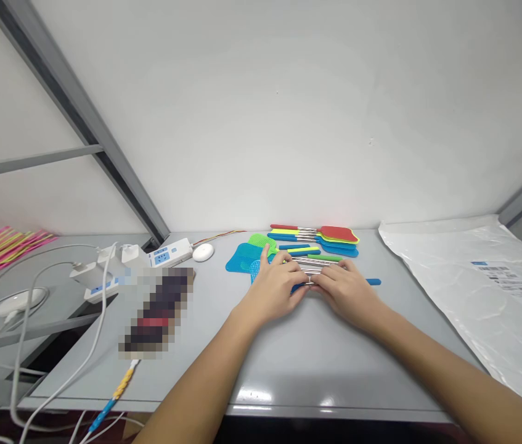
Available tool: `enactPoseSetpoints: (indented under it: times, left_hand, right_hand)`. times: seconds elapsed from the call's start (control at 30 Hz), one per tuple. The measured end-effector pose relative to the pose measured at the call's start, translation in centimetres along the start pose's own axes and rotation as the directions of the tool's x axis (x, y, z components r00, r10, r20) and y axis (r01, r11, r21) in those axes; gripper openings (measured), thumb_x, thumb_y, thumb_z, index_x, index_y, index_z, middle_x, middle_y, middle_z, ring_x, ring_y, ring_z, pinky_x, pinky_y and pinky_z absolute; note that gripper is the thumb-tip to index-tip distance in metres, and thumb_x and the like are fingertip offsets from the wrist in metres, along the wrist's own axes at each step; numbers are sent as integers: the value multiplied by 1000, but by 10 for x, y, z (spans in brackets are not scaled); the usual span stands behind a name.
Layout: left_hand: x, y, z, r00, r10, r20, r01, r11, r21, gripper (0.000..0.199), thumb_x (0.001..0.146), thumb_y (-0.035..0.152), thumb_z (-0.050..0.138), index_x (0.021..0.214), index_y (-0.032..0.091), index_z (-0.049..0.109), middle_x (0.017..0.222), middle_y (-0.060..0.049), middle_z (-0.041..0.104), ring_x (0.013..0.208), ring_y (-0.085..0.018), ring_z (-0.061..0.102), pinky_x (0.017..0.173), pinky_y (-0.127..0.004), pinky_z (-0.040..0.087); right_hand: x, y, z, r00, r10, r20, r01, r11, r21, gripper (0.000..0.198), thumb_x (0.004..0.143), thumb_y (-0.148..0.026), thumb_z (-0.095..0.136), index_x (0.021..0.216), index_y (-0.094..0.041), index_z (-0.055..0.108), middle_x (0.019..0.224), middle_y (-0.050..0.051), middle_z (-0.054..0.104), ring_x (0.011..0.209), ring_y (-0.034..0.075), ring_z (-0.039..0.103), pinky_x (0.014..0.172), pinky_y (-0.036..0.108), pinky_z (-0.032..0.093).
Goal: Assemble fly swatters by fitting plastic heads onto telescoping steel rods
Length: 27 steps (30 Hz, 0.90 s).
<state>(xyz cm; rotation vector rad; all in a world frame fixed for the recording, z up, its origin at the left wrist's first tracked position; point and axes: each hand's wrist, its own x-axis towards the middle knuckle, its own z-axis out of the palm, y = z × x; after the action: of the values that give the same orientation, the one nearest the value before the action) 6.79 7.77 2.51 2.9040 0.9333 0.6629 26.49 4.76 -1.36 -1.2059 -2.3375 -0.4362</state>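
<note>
My left hand [279,282] and my right hand [344,288] meet near the middle of the table, thumbs close together. Their fingers are closed around the metal rod of a blue fly swatter [374,282], whose handle end shows beyond my right hand. A blue mesh head [254,271] shows beside my left hand, partly covered by it. Just behind my hands lie more fly swatters, with a green head [261,240] and a teal head [241,259] to the left. A red fly swatter [337,233] tops a neat row at the back, with yellow and blue ones beside it.
A white plastic mailing bag [455,271] covers the right side. On the left are a power strip [171,254], a round white device [203,252], a pixelated phone-like object [159,314] and loose cables. Pink and yellow sticks [6,250] lie far left.
</note>
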Motion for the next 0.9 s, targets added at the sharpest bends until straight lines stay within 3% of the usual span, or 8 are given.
enactPoseSetpoints:
  times: [0.43, 0.7, 0.9]
  left_hand:
    - [-6, -16, -6, 988, -47, 148, 64, 992, -108, 11, 88, 27, 53, 79, 23, 58, 93, 1, 62, 106, -23, 46, 110, -61, 13]
    - [-5, -9, 0, 998, -27, 54, 28, 999, -24, 15, 87, 39, 59, 88, 26, 65, 96, -1, 61, 110, -25, 45, 111, -63, 10]
    - [0, -3, 7, 1000, 13, 6, -14, 997, 73, 19, 93, 31, 51, 86, 25, 68, 101, -2, 62, 112, -25, 44, 111, -64, 6]
  right_hand:
    - [0, 7, -16, 996, -5, 89, 1, 999, 45, 23, 97, -30, 46, 85, -20, 63, 73, 0, 61, 72, 14, 51, 78, 34, 25]
    - [-3, 8, -13, 994, 21, 105, -29, 997, 72, 27, 98, -28, 43, 83, -19, 63, 73, 1, 61, 73, 15, 52, 81, 35, 26]
    - [-2, 4, -9, 998, 6, 68, -11, 998, 60, 28, 99, -30, 42, 83, -19, 63, 69, 0, 60, 70, 14, 52, 79, 34, 26]
